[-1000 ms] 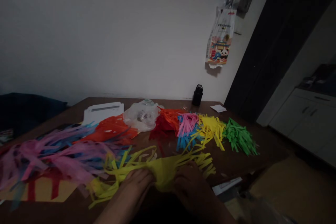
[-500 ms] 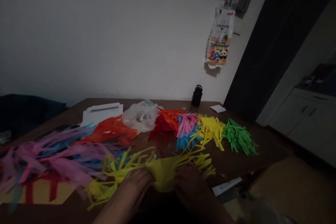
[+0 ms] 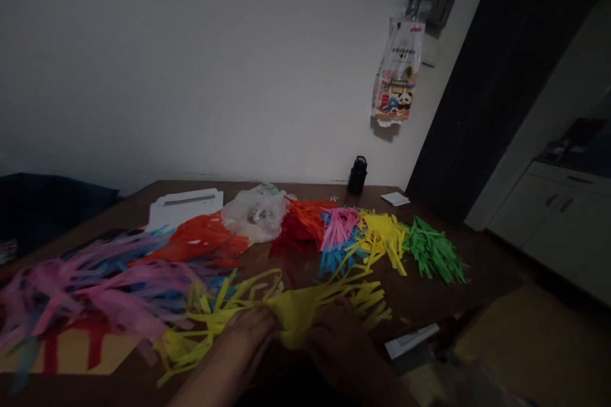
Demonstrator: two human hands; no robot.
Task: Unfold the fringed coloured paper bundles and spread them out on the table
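Observation:
A yellow fringed sheet (image 3: 296,310), thin like tissue or soft cloth, lies at the near edge of the table. Its strips spread out to the left and right of an uncut middle. My left hand (image 3: 252,329) is closed on the left side of that middle, fingers curled over it. On the right side, my right hand (image 3: 331,334) is closed on the same sheet, deep in shadow. Both thumbs and the undersides of the fingers are hidden. Pink strips (image 3: 119,286) mixed with blue ones lie just left of the yellow fringe.
Behind are an orange sheet (image 3: 203,237), a clear plastic bag (image 3: 255,213), and red (image 3: 298,232), pink (image 3: 341,226), yellow (image 3: 384,235) and green (image 3: 434,251) fringed bundles. A black bottle (image 3: 357,176) stands by the wall. White papers (image 3: 185,205) lie back left.
My right hand has shifted slightly left, closer to my left hand, and less of the yellow middle shows between them. The bundles on the table stay put.

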